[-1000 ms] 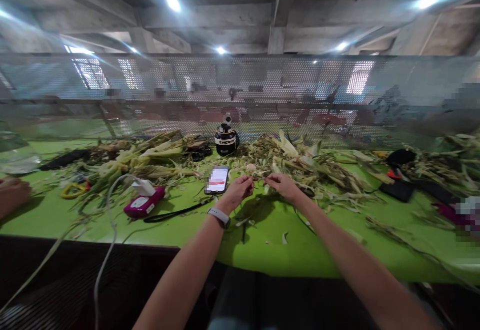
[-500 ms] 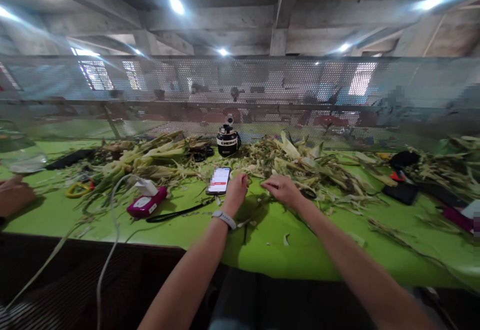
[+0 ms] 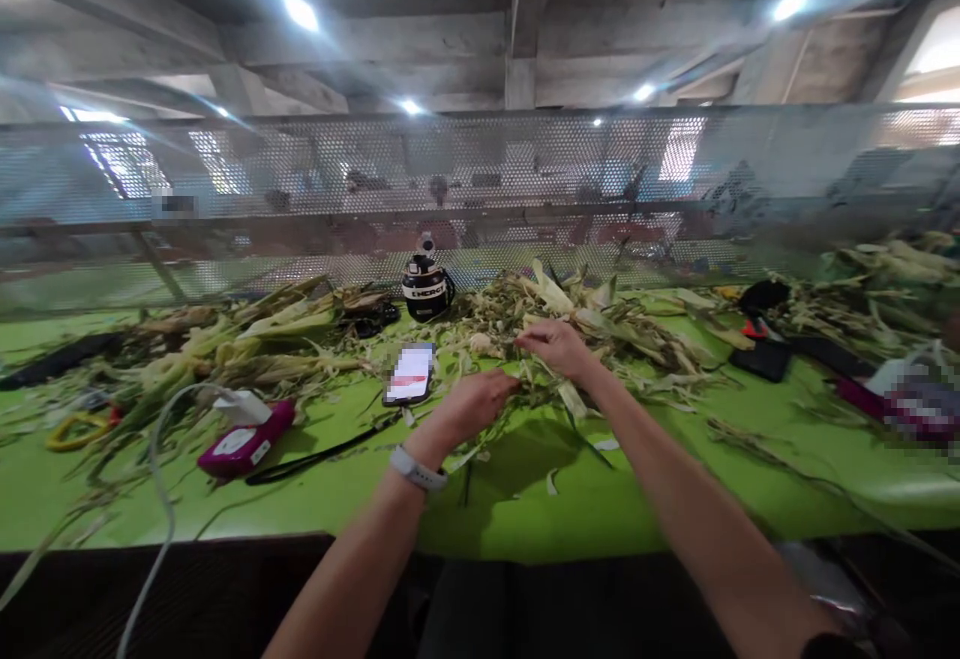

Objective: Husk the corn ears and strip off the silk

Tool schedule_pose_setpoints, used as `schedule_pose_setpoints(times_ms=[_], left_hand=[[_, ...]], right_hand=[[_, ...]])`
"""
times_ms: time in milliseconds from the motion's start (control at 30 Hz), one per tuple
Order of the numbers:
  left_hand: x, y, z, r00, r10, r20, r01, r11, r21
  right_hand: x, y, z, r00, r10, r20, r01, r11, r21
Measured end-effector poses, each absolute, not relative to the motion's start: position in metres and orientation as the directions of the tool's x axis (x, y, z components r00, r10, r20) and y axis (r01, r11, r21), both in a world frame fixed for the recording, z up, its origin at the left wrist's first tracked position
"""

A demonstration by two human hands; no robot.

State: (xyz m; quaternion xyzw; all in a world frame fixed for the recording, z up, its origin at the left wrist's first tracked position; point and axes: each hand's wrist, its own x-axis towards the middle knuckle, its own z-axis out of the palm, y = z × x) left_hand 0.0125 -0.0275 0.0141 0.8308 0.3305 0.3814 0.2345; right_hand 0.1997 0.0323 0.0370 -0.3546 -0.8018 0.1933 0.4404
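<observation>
My left hand [image 3: 480,405], with a pale watch strap [image 3: 418,469] at its wrist, is low over the green table. Its fingers are curled together and what they hold, if anything, is hidden. Farther forward and to the right, my right hand [image 3: 561,349] has its thumb and fingers pinched at the front edge of a heap of corn husks [image 3: 600,314]; the thing in the pinch cannot be made out. Green husk shreds [image 3: 531,381] lie between and under both hands. A pale lump [image 3: 482,344] sits just left of my right fingertips.
A lit phone [image 3: 410,374], a magenta power strip [image 3: 247,439] with a white plug and cable, and a black jar [image 3: 426,291] are to the left. More husks [image 3: 277,329] lie beyond them. A perforated metal screen [image 3: 480,169] crosses the back. A dark phone [image 3: 760,359] lies right.
The view has turned rightward. My left hand has moved right, toward the husk shreds. My right hand has shifted forward to the husk heap's edge. Another person's hand at far left has left the view.
</observation>
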Motion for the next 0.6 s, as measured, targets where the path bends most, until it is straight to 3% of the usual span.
schedule_pose_setpoints(times_ms=[167,267,400,500,600], left_hand=[[0.007,-0.028,0.017,0.358,0.838,0.412,0.078,-0.466,0.881],[0.002,-0.018,0.015,0.114,0.913,0.392,-0.026,-0.392,0.92],[0.0,-0.007,0.009,-0.075,0.933,0.353,-0.006,-0.354,0.935],[0.004,-0.006,0.006,-0.12,0.935,0.334,-0.051,-0.342,0.938],[0.008,-0.009,0.004,-0.078,0.964,0.253,-0.247,-0.265,0.932]], right_hand=[[0.195,0.042,0.021,-0.469,0.844,0.259,0.247,0.407,-0.879],[0.188,0.038,0.013,-0.457,0.862,0.221,0.245,0.361,-0.9],[0.182,0.03,0.014,-0.466,0.856,0.224,0.266,0.376,-0.888],[0.183,0.023,0.015,-0.577,0.807,0.123,0.292,0.345,-0.892],[0.185,0.017,0.015,-0.626,0.78,0.004,0.33,0.269,-0.905]])
